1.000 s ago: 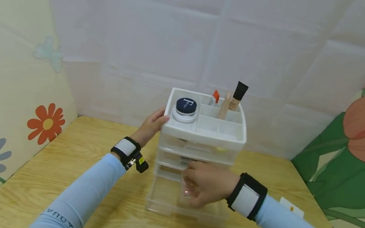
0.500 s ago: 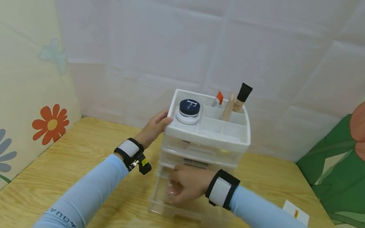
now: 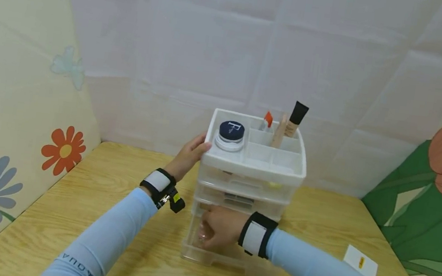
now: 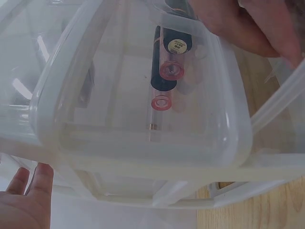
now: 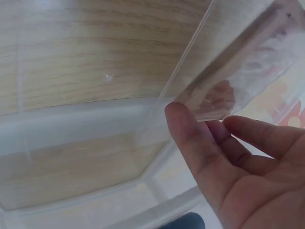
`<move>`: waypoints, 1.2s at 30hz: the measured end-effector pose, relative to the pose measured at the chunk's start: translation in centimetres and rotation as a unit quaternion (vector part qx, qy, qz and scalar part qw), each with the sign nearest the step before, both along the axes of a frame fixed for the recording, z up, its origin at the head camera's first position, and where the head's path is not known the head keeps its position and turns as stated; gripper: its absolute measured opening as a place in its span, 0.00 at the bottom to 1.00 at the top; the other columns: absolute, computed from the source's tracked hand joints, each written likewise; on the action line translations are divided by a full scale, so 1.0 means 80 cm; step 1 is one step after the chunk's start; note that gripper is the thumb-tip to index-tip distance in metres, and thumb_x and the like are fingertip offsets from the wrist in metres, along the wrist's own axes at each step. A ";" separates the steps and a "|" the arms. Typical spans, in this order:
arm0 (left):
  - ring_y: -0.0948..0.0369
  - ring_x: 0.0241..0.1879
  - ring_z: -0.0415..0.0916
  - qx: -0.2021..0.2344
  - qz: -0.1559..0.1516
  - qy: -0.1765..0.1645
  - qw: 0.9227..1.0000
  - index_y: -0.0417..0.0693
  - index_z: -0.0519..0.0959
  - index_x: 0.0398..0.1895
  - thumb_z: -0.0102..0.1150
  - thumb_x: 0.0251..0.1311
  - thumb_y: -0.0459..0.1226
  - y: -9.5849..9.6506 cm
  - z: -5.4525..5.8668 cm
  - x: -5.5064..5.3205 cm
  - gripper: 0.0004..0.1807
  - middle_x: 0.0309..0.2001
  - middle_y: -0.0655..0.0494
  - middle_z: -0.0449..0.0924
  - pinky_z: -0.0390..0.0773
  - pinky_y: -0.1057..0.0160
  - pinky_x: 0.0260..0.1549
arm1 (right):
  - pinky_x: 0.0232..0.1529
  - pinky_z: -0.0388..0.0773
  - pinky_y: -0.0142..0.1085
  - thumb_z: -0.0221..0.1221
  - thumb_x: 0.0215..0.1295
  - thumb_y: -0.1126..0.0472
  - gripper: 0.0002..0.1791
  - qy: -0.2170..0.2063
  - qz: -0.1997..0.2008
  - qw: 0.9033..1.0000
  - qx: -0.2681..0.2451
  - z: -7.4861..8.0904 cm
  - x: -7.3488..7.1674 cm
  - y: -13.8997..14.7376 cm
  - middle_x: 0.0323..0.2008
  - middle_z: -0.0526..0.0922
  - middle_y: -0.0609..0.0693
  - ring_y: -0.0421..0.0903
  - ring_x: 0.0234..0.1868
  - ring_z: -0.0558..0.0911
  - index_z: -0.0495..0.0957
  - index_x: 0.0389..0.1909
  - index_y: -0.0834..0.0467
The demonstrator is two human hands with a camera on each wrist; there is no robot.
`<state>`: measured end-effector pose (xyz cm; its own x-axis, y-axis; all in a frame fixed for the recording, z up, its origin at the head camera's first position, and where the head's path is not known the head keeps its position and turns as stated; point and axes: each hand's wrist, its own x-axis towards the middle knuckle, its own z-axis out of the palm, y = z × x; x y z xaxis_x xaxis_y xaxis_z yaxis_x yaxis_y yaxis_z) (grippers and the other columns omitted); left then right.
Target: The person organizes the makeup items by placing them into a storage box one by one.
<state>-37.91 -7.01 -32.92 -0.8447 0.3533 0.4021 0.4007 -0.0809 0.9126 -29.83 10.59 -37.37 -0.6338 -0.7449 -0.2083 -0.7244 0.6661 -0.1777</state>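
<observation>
A white drawer unit (image 3: pixel 254 167) with see-through drawers stands on the table, its bottom drawer (image 3: pixel 225 262) pulled out. My left hand (image 3: pixel 186 157) rests on the unit's upper left side, thumb at the front corner and fingers fairly straight. Over the bottom drawer, my right hand (image 3: pixel 223 227) pinches a clear plastic packet (image 5: pixel 259 67) with pinkish-brown contents between thumb and fingers. The packet slants upward in the right wrist view; in the head view the hand mostly hides it. Pink-ended tubes with black caps (image 4: pixel 177 44) lie in a drawer in the left wrist view.
On the unit's top tray sit a navy-lidded round compact (image 3: pixel 231 132), an orange-tipped item (image 3: pixel 268 120), a slim beige tube (image 3: pixel 279 131) and a black-capped tube (image 3: pixel 297 115). A white card (image 3: pixel 360 262) lies on the table (image 3: pixel 130 256) at the right.
My right hand has moved left across the bottom drawer with the packet, uncovering more of the drawers above. My left hand stays at the unit's side.
</observation>
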 end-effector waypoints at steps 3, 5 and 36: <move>0.50 0.67 0.60 0.003 -0.007 -0.005 1.000 0.43 0.56 0.75 0.42 0.71 0.40 0.001 0.000 0.000 0.30 0.70 0.43 0.61 0.63 0.48 0.63 | 0.31 0.72 0.28 0.68 0.51 0.47 0.12 0.006 0.004 1.000 0.005 -0.008 -0.001 -0.003 0.30 0.71 0.38 0.35 0.30 0.71 0.76 0.29 0.47; 0.49 0.67 0.59 0.005 -0.014 -0.010 1.000 0.42 0.55 0.75 0.41 0.71 0.38 0.001 0.000 0.000 0.30 0.71 0.42 0.59 0.62 0.48 0.63 | 0.30 0.72 0.28 0.68 0.51 0.47 0.11 0.021 0.009 1.000 0.006 -0.014 -0.002 -0.004 0.28 0.71 0.37 0.35 0.29 0.71 0.76 0.27 0.45; 0.50 0.67 0.60 -0.001 -0.005 -0.003 1.000 0.45 0.55 0.76 0.43 0.71 0.42 0.000 -0.001 0.002 0.32 0.71 0.44 0.60 0.62 0.48 0.63 | 0.33 0.70 0.27 0.71 0.46 0.40 0.20 0.087 0.012 0.996 0.007 -0.032 0.006 -0.014 0.30 0.69 0.36 0.34 0.30 0.69 0.74 0.29 0.45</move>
<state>-37.76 -6.97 -32.98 -0.8429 0.3630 0.3973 0.3949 -0.0842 0.9148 -29.35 9.50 -39.89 -0.6439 -0.7575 -0.1080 -0.7586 0.6504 -0.0388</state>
